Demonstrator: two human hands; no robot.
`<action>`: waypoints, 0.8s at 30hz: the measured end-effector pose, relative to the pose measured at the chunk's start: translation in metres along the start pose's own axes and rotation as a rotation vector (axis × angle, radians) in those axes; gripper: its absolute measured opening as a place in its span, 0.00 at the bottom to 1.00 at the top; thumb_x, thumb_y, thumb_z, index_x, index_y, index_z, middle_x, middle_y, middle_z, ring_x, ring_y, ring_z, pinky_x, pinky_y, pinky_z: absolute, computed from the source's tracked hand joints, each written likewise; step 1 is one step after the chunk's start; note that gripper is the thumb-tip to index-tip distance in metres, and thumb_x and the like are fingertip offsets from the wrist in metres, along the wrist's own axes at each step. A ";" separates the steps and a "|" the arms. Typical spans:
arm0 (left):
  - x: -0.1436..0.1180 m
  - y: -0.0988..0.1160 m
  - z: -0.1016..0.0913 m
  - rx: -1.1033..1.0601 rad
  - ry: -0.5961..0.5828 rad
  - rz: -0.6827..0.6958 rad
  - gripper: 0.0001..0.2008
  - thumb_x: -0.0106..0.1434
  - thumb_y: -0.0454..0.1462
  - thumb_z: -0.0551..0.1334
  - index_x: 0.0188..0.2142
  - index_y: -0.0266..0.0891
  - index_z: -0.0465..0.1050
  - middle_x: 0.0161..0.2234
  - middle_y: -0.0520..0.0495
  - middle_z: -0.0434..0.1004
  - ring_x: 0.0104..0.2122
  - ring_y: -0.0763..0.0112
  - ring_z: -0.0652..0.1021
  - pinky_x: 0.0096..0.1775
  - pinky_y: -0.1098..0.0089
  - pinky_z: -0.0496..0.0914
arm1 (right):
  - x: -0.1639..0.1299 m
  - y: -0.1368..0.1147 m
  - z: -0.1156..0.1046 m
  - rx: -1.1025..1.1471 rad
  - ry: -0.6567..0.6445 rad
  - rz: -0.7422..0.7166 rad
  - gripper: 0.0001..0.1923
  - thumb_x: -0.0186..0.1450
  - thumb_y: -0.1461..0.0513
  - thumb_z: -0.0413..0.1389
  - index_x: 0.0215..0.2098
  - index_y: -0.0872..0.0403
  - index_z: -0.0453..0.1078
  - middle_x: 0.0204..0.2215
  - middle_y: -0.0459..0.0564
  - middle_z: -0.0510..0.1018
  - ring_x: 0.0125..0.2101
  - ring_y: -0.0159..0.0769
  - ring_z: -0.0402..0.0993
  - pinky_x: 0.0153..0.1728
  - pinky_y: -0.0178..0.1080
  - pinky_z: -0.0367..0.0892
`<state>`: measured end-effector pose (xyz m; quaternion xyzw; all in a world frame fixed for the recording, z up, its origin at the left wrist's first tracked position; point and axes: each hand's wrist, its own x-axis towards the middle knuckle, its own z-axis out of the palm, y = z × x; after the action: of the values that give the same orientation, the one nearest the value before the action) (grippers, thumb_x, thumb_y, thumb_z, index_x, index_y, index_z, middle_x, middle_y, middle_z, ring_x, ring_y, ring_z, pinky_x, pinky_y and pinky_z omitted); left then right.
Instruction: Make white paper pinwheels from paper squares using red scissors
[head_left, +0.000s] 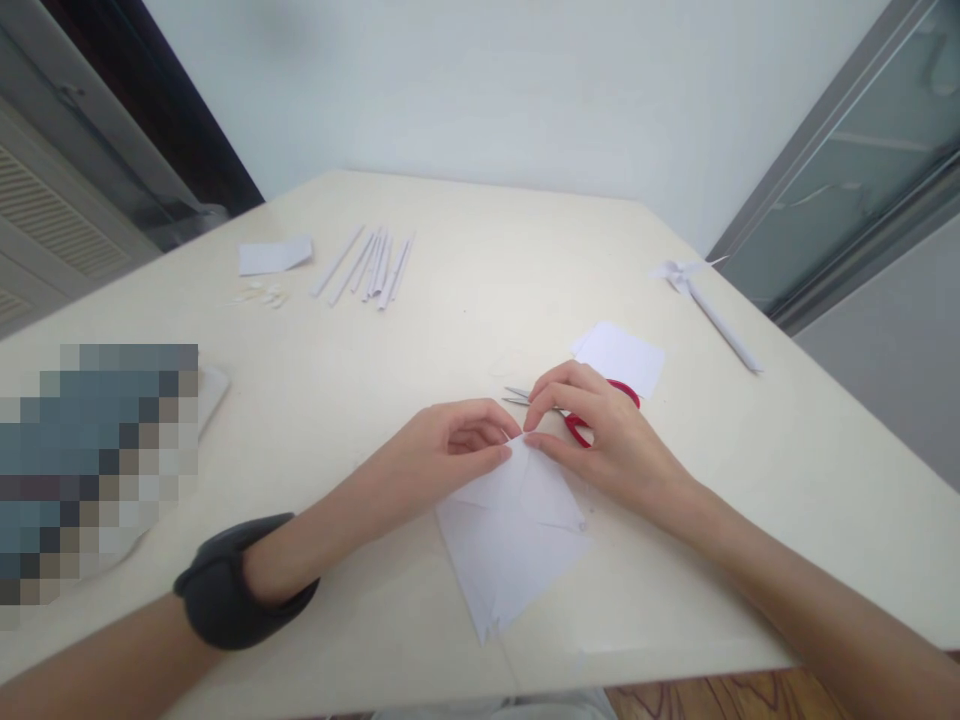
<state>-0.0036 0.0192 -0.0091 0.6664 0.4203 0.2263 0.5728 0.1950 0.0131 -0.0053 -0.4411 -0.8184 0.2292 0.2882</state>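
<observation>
A white sheet of paper (510, 545) lies on the cream table (465, 300) in front of me, partly folded into a pointed shape. My left hand (442, 450) pinches the sheet's upper corner from the left, and a black band sits on that wrist. From the right, my right hand (600, 430) pinches the same corner. Red-handled scissors (581, 428) lie just behind the fold, partly hidden under my right hand.
Several rolled paper sticks (371, 265) lie at the far left, beside a small paper piece (274, 255) and tiny scraps (266, 295). A stack of white squares (622, 355) sits behind the scissors. A paper pinwheel on a stick (709, 305) lies at the right.
</observation>
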 end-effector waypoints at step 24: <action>-0.003 0.013 0.002 -0.033 0.036 -0.030 0.06 0.60 0.39 0.60 0.33 0.39 0.72 0.31 0.51 0.74 0.32 0.71 0.75 0.33 0.73 0.67 | 0.004 -0.002 -0.011 0.531 -0.144 0.235 0.06 0.63 0.58 0.54 0.31 0.50 0.70 0.37 0.45 0.73 0.41 0.34 0.69 0.41 0.39 0.63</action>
<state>-0.0001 0.0154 0.0037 0.6461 0.4369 0.2366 0.5794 0.1998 0.0170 0.0050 -0.4247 -0.6915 0.4978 0.3062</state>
